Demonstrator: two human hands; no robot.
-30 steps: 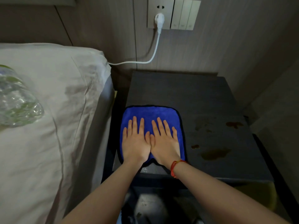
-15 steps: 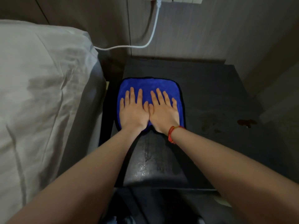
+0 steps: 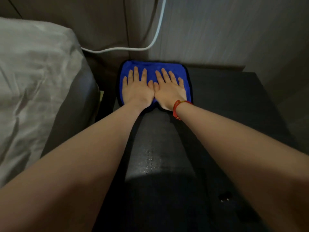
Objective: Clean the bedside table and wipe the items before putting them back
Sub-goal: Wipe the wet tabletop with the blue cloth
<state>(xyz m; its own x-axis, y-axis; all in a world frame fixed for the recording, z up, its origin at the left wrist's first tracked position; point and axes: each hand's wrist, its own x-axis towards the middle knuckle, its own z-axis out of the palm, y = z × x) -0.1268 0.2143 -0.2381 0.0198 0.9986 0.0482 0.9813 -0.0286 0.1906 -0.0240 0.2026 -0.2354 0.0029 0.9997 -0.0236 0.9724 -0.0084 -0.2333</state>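
Wet streak glistening on dark wooden bedside surface nearest. Both forearms stretched forward. Left hand and right hand flat, fingers straight, thumbs touching, grip holding nothing, pressed on blue microfibre cloth at far edge by wall.

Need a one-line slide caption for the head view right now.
Both hands, left and right, press a blue cloth flat at the far edge of the dark bedside table.

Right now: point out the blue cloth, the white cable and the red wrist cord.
blue cloth (image 3: 150, 66): head view, bare far strip beyond the fingertips.
white cable (image 3: 117, 49): head view, low sagging run beside the bed.
red wrist cord (image 3: 177, 104): head view, band on the right wrist.
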